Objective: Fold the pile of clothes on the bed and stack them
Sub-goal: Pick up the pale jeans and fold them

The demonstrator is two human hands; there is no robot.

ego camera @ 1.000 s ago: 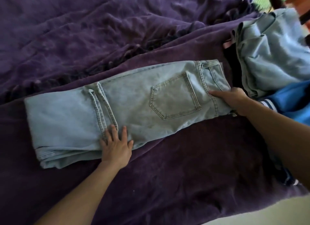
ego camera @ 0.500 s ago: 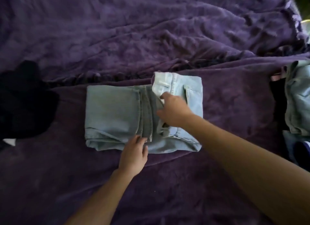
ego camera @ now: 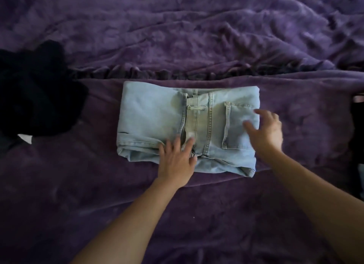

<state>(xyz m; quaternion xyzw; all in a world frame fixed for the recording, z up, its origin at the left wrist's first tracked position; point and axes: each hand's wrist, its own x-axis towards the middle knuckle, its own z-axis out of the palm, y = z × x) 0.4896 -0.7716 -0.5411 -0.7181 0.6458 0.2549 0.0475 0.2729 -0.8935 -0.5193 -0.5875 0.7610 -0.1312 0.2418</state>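
Head view: folded jeans (ego camera: 153, 114), purple bedspread (ego camera: 197, 37)

On my feed: left hand (ego camera: 176, 159) flat on near edge of jeans (ego camera: 153, 116), about mid-width, fingers straight and spread. Right hand (ego camera: 266, 132) over right end of jeans, fingers loosely spread, blurred; contact I can't confirm. Both forearms bare, angling in from below jeans.

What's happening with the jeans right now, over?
Left hand flat on folded jeans. Right hand open, at pocket side. Black clothes off left, nothing blocking.
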